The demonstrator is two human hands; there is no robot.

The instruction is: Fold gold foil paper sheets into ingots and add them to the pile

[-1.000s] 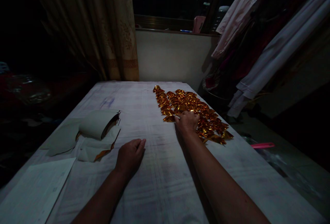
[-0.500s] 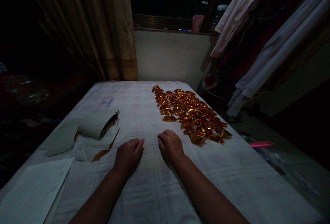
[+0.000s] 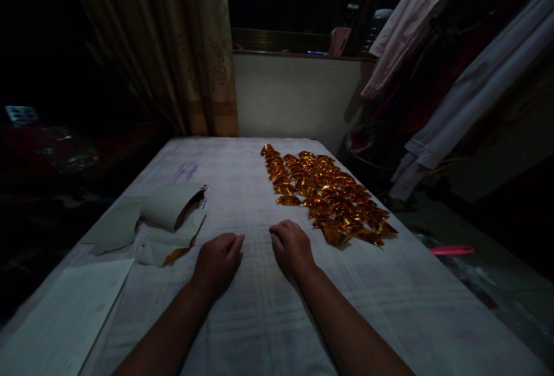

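My left hand (image 3: 217, 261) rests on the pale checked tablecloth (image 3: 251, 306), fingers curled in and thumb lying along them, with nothing showing in it. A short gap to the right, my right hand (image 3: 292, 247) lies in a loose fist, also without anything visible in it. Just beyond my right hand spreads a group of folded shiny gold foil pieces (image 3: 331, 188), several rows deep. Nearest my left hand is a stack of grey-white paper sheets (image 3: 167, 205), its upper part curled over and gold showing along the edges. Neither hand touches the foil or the paper.
A white printed sheet (image 3: 69, 312) lies at the table's near left. Behind the table are a curtain (image 3: 186, 64) and a window ledge with a pink mug (image 3: 339, 41). Clothes (image 3: 454, 99) hang at the right, above a pink object (image 3: 452, 250) beyond the table edge.
The view has turned slightly left, so the table and its items sit a little further right in the picture. Both hands stay closed and resting, the gap between them slightly wider.
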